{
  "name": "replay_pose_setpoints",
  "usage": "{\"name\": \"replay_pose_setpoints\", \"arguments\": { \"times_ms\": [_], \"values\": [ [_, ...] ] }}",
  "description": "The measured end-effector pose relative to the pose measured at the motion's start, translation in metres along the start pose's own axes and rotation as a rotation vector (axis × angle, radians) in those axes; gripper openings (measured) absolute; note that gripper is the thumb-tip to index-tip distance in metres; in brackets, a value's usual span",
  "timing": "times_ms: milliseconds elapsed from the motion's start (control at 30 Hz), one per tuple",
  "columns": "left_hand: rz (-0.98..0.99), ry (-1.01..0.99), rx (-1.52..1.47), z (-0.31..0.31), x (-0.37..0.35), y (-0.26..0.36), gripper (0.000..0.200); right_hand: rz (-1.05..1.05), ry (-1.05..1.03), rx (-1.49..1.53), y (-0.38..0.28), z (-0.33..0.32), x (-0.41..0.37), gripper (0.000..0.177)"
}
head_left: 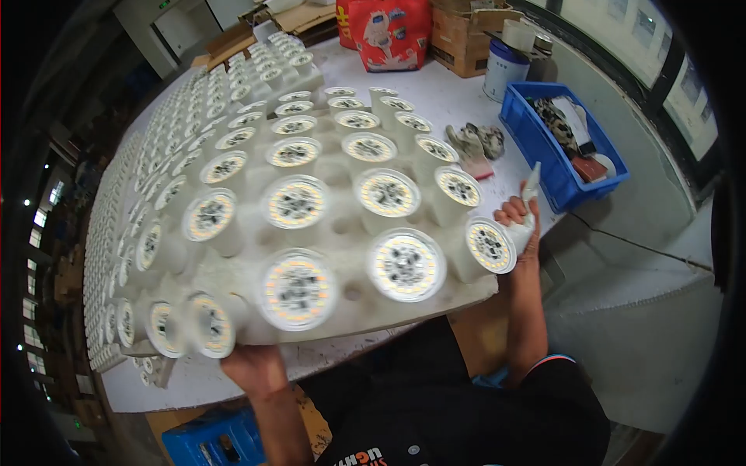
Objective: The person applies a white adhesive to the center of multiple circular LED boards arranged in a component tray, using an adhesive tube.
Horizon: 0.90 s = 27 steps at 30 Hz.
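A white foam tray (334, 225) full of several LED bulb housings, their round boards facing up, is lifted close in front of me. My left hand (252, 365) grips the tray's near left edge from below. At the tray's right edge my right hand (519, 221) holds it next to a bulb housing (489, 245), and a white tube-shaped thing (532, 186) sticks up from its fingers.
More trays of bulb housings (179, 132) cover the white table (443, 93) to the left and back. On the right sit a blue bin (559, 144), grey gloves (478, 144), a white can (505, 70), a red bag (392, 31) and cardboard boxes (466, 39). A blue crate (210, 439) is below.
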<state>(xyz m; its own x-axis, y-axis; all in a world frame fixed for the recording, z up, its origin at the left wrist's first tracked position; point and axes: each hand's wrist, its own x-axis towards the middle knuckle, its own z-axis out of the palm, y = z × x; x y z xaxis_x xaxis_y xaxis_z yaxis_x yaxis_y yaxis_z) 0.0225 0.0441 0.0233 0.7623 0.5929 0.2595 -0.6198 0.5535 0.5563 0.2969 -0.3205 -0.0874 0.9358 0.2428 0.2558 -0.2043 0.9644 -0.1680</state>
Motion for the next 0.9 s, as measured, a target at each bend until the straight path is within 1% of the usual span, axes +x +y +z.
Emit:
{"name": "replay_pose_setpoints", "arguments": {
  "times_ms": [33, 133, 167, 267, 300, 400, 467, 533, 567, 600, 667, 733, 800, 867, 900],
  "values": [
    [-0.020, -0.030, -0.013, -0.008, -0.012, -0.011, 0.047, -0.025, -0.012, -0.035, -0.011, 0.012, -0.017, 0.042],
    [-0.091, 0.225, -0.007, -0.017, -0.038, -0.045, 0.050, -0.088, 0.014, -0.135, -0.042, 0.020, -0.064, 0.039],
    [-0.087, 0.181, -0.010, -0.024, -0.043, -0.055, 0.048, -0.113, 0.036, -0.176, -0.047, 0.025, -0.079, 0.038],
    [-0.127, 0.240, 0.091, -0.048, -0.051, -0.083, 0.044, -0.169, 0.072, -0.257, -0.055, 0.036, -0.117, 0.035],
    [-0.170, 0.301, 0.062, -0.039, -0.055, -0.088, 0.040, -0.173, 0.098, -0.263, -0.054, 0.043, -0.127, 0.035],
    [-0.301, 0.280, 0.079, -0.033, -0.075, -0.110, 0.037, -0.153, 0.124, -0.304, -0.046, 0.058, -0.153, 0.037],
    [-0.412, 0.379, 0.107, -0.016, -0.081, -0.125, 0.033, -0.118, 0.096, -0.375, -0.040, 0.068, -0.163, 0.039],
    [-0.529, 0.382, 0.146, -0.007, -0.088, -0.138, 0.031, -0.055, 0.026, -0.457, -0.028, 0.078, -0.162, 0.040],
    [-0.582, 0.393, 0.146, -0.004, -0.091, -0.144, 0.032, -0.012, -0.043, -0.565, -0.024, 0.083, -0.159, 0.041],
    [-0.635, 0.410, 0.145, -0.004, -0.095, -0.152, 0.033, -0.003, -0.071, -0.655, -0.015, 0.091, -0.157, 0.042],
    [-0.653, 0.222, 0.183, -0.015, -0.099, -0.175, 0.043, 0.069, -0.125, -0.691, 0.006, 0.103, -0.149, 0.041],
    [-0.779, 0.223, 0.217, -0.001, -0.091, -0.183, 0.050, 0.145, -0.126, -0.699, 0.036, 0.118, -0.144, 0.039],
    [-0.937, 0.116, 0.028, 0.014, -0.081, -0.191, 0.053, 0.209, -0.157, -0.756, 0.060, 0.125, -0.137, 0.038],
    [-1.000, 0.032, 0.064, 0.015, -0.075, -0.227, 0.046, 0.281, -0.214, -0.858, 0.076, 0.130, -0.127, 0.037],
    [-1.032, -0.018, 0.082, 0.014, -0.075, -0.237, 0.043, 0.304, -0.175, -0.854, 0.090, 0.143, -0.123, 0.036]
  ]
}}
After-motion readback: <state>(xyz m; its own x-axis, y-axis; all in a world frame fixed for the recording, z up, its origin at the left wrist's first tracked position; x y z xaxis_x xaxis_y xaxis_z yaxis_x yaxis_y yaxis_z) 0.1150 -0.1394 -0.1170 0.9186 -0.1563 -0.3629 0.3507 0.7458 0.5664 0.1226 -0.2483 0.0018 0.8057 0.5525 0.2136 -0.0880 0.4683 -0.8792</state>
